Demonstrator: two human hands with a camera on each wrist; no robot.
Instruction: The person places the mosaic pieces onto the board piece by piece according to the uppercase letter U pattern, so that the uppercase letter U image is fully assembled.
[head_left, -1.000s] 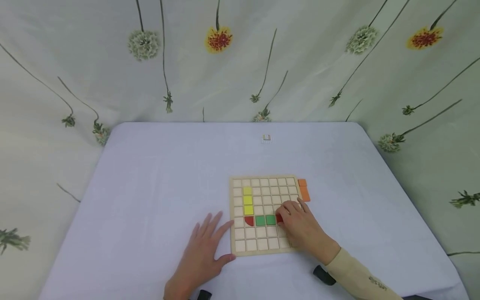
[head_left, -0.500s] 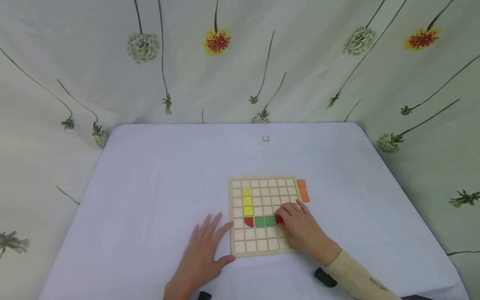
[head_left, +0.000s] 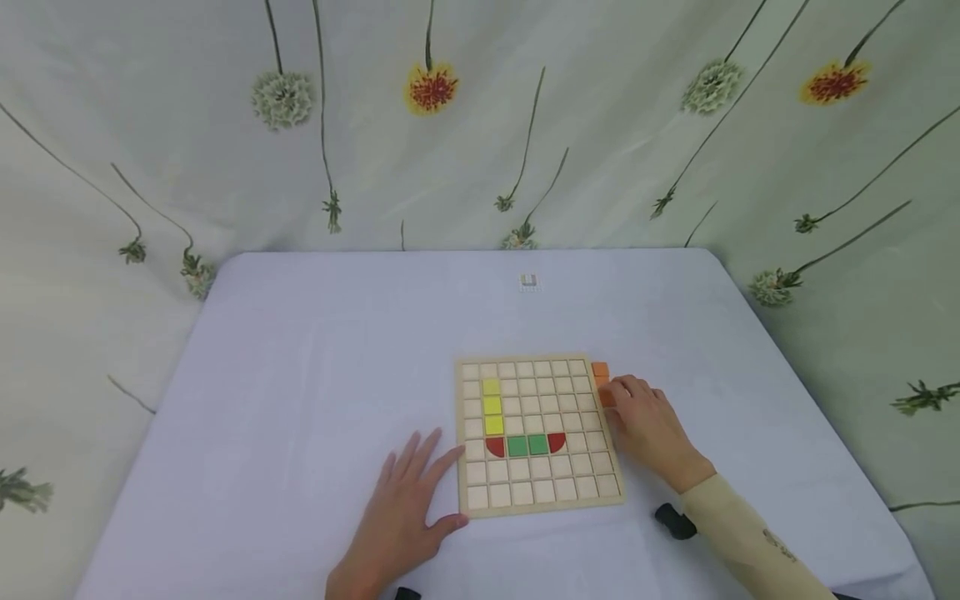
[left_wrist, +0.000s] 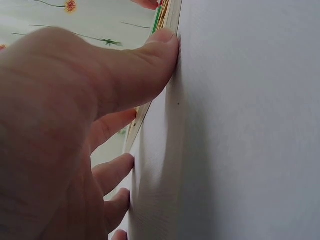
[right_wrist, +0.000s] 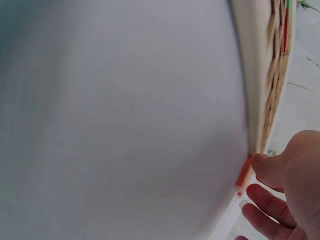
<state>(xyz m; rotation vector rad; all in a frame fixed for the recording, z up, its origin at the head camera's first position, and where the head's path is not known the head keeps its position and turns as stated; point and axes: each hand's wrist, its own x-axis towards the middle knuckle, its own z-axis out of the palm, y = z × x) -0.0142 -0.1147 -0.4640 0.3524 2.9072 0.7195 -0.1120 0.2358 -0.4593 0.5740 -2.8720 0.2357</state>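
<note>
A square wooden grid board (head_left: 540,509) lies on the table in the head view. On it stand a column of yellow tiles (head_left: 492,406), two green tiles (head_left: 517,447) and two red rounded tiles (head_left: 557,442) in a row. My left hand (head_left: 397,508) is spread beside the board, its thumb and index fingertip at the board's left edge. Orange tiles (head_left: 600,368) lie along the right edge. Over them my right hand (head_left: 652,429) reaches with bent fingers, partly hiding them. In the right wrist view, the thumb is close to an orange tile (right_wrist: 244,171), with thumb and fingers apart.
A small printed card (head_left: 528,282) lies towards the back of the white-covered table (head_left: 337,350). Behind hangs a flower-patterned cloth (head_left: 450,167). A black object (head_left: 675,521) shows at the right wrist, and another dark piece (head_left: 407,593) near the left wrist.
My right hand has left the right-hand red tile, which now lies uncovered in its cell, and has moved right to the orange tiles. My left hand stays at the board's edge.
</note>
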